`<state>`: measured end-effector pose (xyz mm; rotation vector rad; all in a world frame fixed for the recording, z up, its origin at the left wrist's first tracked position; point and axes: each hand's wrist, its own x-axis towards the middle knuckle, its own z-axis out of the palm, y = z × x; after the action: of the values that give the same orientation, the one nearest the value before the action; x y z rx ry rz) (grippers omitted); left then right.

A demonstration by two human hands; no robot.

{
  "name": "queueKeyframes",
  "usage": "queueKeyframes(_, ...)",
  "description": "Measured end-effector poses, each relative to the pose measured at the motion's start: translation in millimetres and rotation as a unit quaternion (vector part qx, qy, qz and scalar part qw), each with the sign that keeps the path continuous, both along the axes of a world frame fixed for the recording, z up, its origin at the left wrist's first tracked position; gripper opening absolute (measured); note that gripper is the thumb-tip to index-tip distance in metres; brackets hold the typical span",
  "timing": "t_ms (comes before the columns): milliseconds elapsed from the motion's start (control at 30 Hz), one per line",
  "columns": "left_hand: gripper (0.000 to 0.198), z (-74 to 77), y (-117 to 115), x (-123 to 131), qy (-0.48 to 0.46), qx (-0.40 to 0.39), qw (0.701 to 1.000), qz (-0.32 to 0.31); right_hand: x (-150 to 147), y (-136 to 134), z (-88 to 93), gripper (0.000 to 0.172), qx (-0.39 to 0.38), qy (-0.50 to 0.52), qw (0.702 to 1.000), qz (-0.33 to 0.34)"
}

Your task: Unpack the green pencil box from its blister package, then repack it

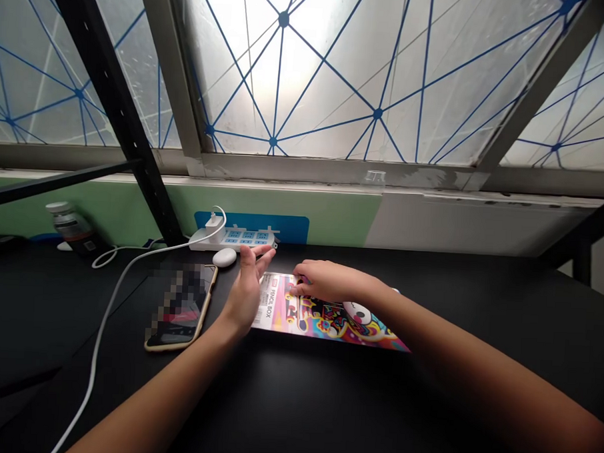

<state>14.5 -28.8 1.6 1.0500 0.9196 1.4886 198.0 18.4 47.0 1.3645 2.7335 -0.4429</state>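
Note:
A flat, colourful pencil box (322, 321) lies on the black desk, printed with cartoon figures and the words "PENCIL BOX" on its white left end. My left hand (246, 291) is upright at that end, its fingers stretched out and apart, with nothing in it. From the right, my right hand (322, 279) reaches over the box. Its fingers are bent down and closed at the box's upper left part, with the thumb on the printed face. The fingertips are partly hidden, and my right forearm covers some of the box's right end.
Left of my left hand lies a phone (208, 309) in a tan-edged case. Behind it are a white oval object (224, 257) and a power strip (251, 237) with a charger (214, 228). A white cable (96, 351) crosses the desk. A bottle (72, 223) stands by the black post (156, 193).

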Motion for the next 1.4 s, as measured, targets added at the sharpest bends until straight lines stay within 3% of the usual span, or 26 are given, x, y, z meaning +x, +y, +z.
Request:
queueKeyframes(167,0.069,4.2,2,-2,-0.008,-0.009,1.000,0.017,-4,-13,7.6,0.055,0.068,-0.008,0.998,-0.016)
queueKeyframes(233,0.066,7.4,0,-3,0.029,0.000,0.999,0.020,14,-20,5.3,0.055,0.081,0.001,0.996,-0.031)
queueKeyframes(300,0.059,9.3,-3,-5,0.131,0.017,0.991,0.019,43,-27,-3.0,0.053,0.084,0.032,0.995,-0.053)
queueKeyframes(367,0.049,9.0,-6,-6,0.283,0.056,0.957,0.011,78,-35,-15.7,0.052,0.070,0.079,0.991,-0.080)
queueKeyframes(467,0.039,5.2,-9,-6,0.493,0.154,0.856,-0.035,124,-45,-32.5,0.051,0.046,0.130,0.980,-0.143)
queueKeyframes(533,0.035,2.8,-10,-4,0.564,0.197,0.798,-0.077,140,-50,-36.9,0.048,0.032,0.156,0.974,-0.162)
queueKeyframes(600,0.033,1.7,-10,-2,0.588,0.205,0.776,-0.099,143,-52,-36.7,0.045,0.023,0.173,0.972,-0.157)
queueKeyframes(967,0.061,-4.3,-10,2,0.624,0.123,0.770,-0.046,135,-53,-35.8,0.039,0.030,0.211,0.967,-0.142)
queueKeyframes(1200,0.049,-3.2,8,-20,0.561,0.093,0.821,0.051,135,-55,-33.4,0.038,0.063,0.232,0.962,-0.132)
queueKeyframes(1400,0.039,7.2,4,-18,0.476,0.108,0.872,0.052,136,-55,-30.8,0.036,0.129,0.246,0.954,-0.112)
